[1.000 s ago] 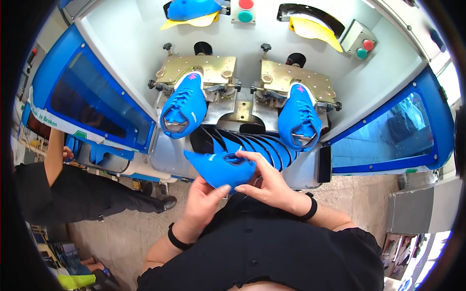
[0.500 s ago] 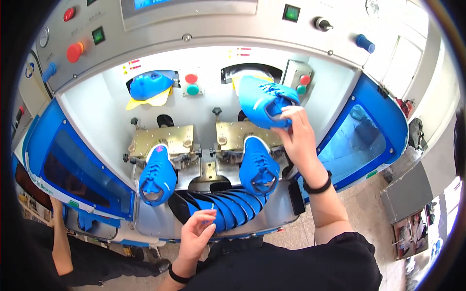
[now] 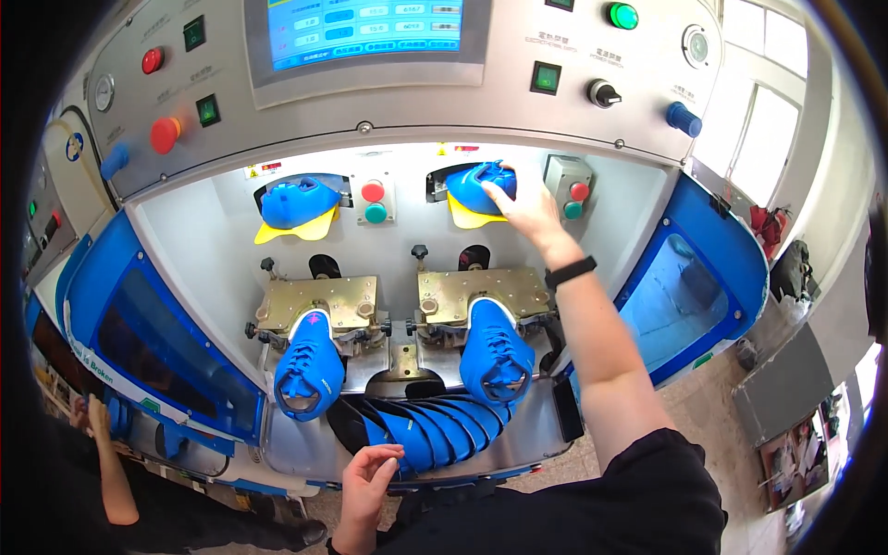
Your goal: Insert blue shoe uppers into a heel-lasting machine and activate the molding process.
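My right hand reaches to the back right of the machine bay and grips a blue shoe upper, which sits over a yellow-edged mould. Some of its fingers are hidden. Near the front edge my left hand is loosely curled, with nothing visible in it. Just beyond it lies a row of overlapping blue uppers. Two laced blue uppers, a left one and a right one, sit toe-first at brass-coloured clamp plates. Another blue upper covers the back left mould.
Red and green buttons are on the back wall, with a second button box right of my hand. Blue side panels flank the bay. A control panel with a screen overhangs it. Another person's arm shows at lower left.
My right hand has carried the blue upper back and left onto the right yellow mould. The view has tilted up, showing more of the screen. My left hand stays near the row of uppers.
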Demonstrator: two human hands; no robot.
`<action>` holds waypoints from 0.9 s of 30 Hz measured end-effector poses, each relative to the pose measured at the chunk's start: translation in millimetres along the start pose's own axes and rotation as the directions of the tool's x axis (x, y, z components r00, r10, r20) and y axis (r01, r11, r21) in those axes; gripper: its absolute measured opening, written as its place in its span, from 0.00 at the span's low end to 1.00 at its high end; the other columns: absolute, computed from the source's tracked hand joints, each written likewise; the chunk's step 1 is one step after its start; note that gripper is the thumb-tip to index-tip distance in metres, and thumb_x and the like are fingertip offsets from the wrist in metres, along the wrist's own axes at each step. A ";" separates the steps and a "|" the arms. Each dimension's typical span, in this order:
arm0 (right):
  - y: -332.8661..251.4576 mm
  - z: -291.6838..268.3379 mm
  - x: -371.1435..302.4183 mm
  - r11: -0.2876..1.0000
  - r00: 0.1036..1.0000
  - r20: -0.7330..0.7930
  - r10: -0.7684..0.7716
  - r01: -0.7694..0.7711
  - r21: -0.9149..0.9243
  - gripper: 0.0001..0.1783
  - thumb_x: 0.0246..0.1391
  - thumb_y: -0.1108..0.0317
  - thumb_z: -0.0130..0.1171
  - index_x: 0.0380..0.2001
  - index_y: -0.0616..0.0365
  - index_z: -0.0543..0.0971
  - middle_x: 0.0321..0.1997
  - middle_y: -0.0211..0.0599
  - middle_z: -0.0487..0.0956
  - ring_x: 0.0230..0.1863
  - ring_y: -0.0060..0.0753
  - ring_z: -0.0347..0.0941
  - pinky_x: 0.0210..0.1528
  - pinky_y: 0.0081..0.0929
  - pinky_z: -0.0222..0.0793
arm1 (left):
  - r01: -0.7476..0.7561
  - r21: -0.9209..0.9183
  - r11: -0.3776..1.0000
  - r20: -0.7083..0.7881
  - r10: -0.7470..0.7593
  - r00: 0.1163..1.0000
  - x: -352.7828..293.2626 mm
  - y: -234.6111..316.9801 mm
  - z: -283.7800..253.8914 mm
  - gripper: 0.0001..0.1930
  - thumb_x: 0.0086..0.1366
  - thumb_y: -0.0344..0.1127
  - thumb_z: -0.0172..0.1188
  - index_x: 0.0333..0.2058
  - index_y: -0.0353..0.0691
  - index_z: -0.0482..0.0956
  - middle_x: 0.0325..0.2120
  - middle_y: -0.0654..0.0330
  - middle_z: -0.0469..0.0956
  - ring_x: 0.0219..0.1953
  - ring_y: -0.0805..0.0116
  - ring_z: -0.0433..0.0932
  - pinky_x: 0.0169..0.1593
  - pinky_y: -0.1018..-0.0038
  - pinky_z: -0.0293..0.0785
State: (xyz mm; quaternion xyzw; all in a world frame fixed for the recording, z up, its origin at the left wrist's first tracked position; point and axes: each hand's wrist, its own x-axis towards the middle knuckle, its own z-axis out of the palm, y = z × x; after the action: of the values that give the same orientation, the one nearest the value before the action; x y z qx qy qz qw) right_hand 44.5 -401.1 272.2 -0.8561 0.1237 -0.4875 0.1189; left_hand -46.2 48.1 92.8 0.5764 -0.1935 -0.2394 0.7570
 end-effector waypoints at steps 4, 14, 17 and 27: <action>32.9 9.4 -49.5 0.940 0.816 -0.481 0.321 -0.212 0.266 0.15 0.52 0.66 0.63 0.42 0.59 0.74 0.63 0.57 0.65 0.50 0.61 0.74 0.52 0.44 0.71 | 0.069 -0.101 0.992 -0.065 -0.075 0.995 -1.9 -2.5 -1.6 0.05 0.67 0.26 0.57 0.41 0.35 0.77 0.45 0.54 0.79 0.47 0.68 0.78 0.52 0.73 0.73; 72.8 -10.9 -84.3 0.914 0.914 -0.061 0.400 -0.393 0.104 0.13 0.42 0.82 0.50 0.33 0.57 0.72 0.76 0.58 0.44 0.61 0.60 0.69 0.59 0.43 0.68 | 0.181 0.005 0.983 -0.064 -0.180 0.982 3.0 -11.5 11.6 0.05 0.68 0.29 0.57 0.40 0.36 0.77 0.38 0.58 0.82 0.42 0.70 0.80 0.47 0.75 0.74; 26.0 -46.1 -94.7 0.807 0.899 -0.105 0.426 -0.324 0.494 0.11 0.46 0.83 0.44 0.31 0.59 0.73 0.54 0.46 0.73 0.38 0.33 0.73 0.43 0.26 0.70 | 0.190 -0.050 0.981 0.061 -0.187 0.981 8.3 3.7 31.7 0.04 0.68 0.28 0.57 0.39 0.34 0.77 0.31 0.60 0.80 0.35 0.72 0.79 0.41 0.76 0.74; -130.7 -130.3 -165.7 0.235 0.977 0.180 -0.114 -0.150 0.960 0.13 0.48 0.86 0.39 0.23 0.61 0.73 0.24 0.32 0.72 0.22 0.17 0.60 0.25 0.16 0.54 | 0.238 -0.608 0.757 0.787 0.615 0.052 9.9 191.3 103.0 0.19 0.73 0.43 0.43 0.32 0.31 0.71 0.11 0.59 0.61 0.12 0.66 0.60 0.18 0.68 0.50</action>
State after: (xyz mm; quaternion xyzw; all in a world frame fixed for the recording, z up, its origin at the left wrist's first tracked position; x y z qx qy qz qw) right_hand -137.4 -234.7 245.9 -0.6435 -0.2082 -0.3633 0.6408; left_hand -70.1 4.2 304.6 -0.0531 -0.6433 -0.4960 0.5808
